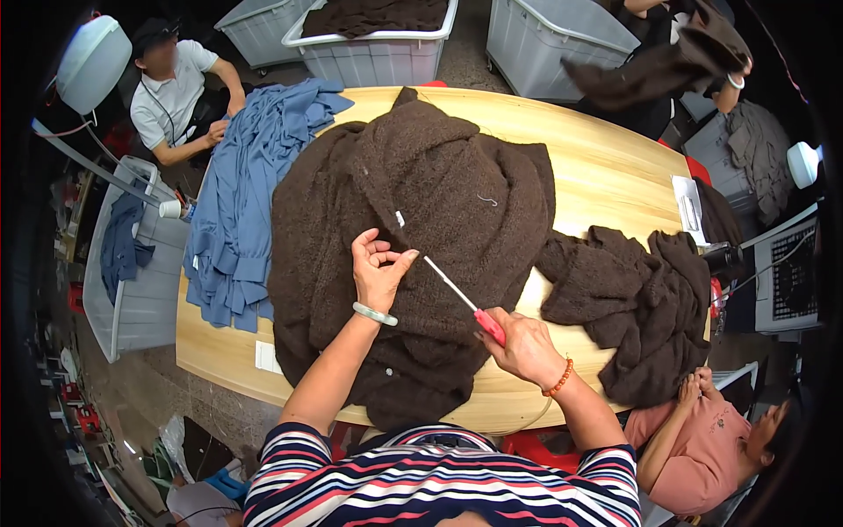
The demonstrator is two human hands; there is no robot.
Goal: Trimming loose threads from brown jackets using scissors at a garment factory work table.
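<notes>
A heap of dark brown knitted garments (413, 167) covers the middle of the table in front of me. Over its near half, my left hand (379, 274) is raised with its thumb apart from loosely curled fingers, and no held thing shows in it. My right hand (527, 347) grips a slim tool with a pink-red handle (489, 327) and a long thin metal shaft (450, 282). The shaft's tip points up and left, close to my left thumb. A small white label (400, 219) and a light thread (488, 199) lie on the brown knit beyond my hands.
Blue garments (250, 198) are piled on the left of the wooden table (606, 167); another brown knit (632, 299) lies right. Co-workers sit at the far left and near right, and one lifts brown cloth (676, 66) at the far right. Grey bins (373, 57) stand beyond.
</notes>
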